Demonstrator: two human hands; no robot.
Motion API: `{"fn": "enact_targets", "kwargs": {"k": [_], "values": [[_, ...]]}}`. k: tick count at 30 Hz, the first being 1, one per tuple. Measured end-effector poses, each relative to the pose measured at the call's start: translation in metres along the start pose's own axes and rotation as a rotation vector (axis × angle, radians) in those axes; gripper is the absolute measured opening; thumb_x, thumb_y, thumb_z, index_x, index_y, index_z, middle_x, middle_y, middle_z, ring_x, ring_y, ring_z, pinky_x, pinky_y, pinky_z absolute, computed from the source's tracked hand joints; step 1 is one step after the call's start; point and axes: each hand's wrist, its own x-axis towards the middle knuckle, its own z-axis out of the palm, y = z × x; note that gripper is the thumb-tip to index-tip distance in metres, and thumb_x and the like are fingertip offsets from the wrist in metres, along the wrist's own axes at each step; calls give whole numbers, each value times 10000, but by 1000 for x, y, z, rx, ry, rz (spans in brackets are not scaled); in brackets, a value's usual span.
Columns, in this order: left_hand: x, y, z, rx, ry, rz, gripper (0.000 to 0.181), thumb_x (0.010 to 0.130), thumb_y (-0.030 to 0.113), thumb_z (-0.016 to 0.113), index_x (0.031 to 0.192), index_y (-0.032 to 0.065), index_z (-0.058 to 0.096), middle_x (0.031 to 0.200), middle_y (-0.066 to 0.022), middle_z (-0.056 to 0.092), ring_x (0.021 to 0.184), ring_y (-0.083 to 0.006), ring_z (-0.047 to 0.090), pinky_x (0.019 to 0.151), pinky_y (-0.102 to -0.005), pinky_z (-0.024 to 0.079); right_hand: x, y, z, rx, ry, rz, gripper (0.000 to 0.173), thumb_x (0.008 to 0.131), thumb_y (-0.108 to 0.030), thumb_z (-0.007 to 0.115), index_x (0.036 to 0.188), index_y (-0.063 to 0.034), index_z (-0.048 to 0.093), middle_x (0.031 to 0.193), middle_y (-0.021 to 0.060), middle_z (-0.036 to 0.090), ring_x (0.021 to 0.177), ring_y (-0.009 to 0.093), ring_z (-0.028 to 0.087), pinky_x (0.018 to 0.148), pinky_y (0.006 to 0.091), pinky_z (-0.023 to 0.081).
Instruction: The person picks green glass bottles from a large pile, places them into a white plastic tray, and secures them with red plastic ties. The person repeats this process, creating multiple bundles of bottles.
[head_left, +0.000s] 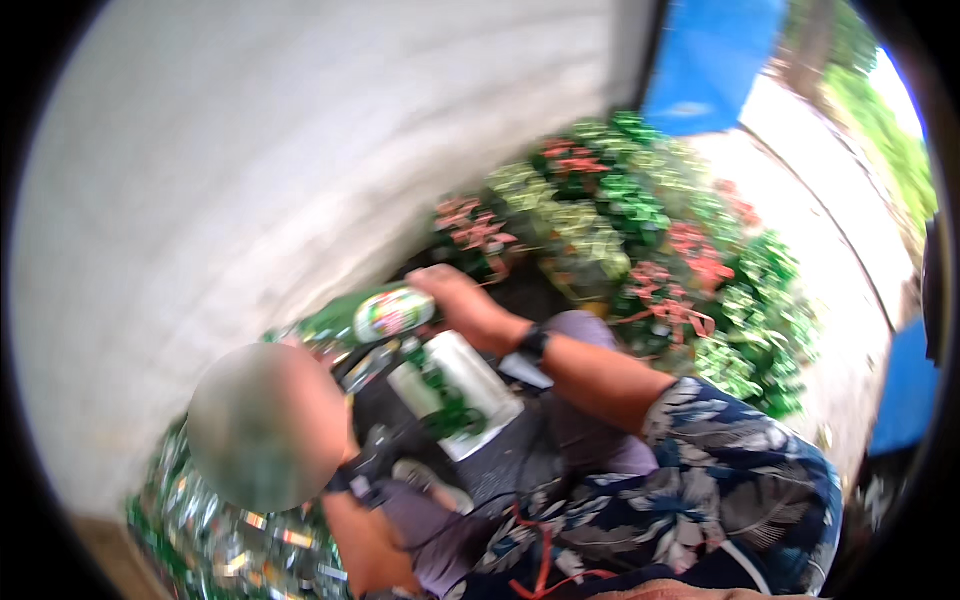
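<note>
A green bottle (330, 315) with a white, red and green label lies sideways near the wall. My right hand (461, 304) grips its labelled end. My left hand (326, 405) is at the lower left, near the bottle's other end; a round blur hides much of it, so its fingers and hold cannot be told. Between my legs, below my right hand, stands a white open container (480, 375) with green pieces (446, 397), possibly plastic rings or caps, in it. Motion blur softens everything.
Many green bottles (225, 540) are piled at the lower left. Tied clusters of green items (645, 202) with red and pale yellow strips stand at the upper right. A pale wall (225, 150) runs along the left; a blue panel (705, 67) is at the top.
</note>
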Motion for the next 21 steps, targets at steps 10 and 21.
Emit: {"fn": "enact_targets", "kwargs": {"k": [10,21], "values": [[-3,24,5,-190,128,-173,392,948,442,710,825,156,470,596,59,373,482,-61,354,448,-251,271,-9,1,-17,-168,-97,-4,606,933,-520,705,1282,-51,544,1051,76,637,901,137,637,628,282,561],[0,41,-15,-71,260,4,389,993,384,634,747,155,438,586,74,295,469,-51,273,446,-239,235,21,40,-40,-830,-69,-487,546,991,-481,643,1291,-26,618,1180,105,645,1011,170,651,825,311,575]]}}
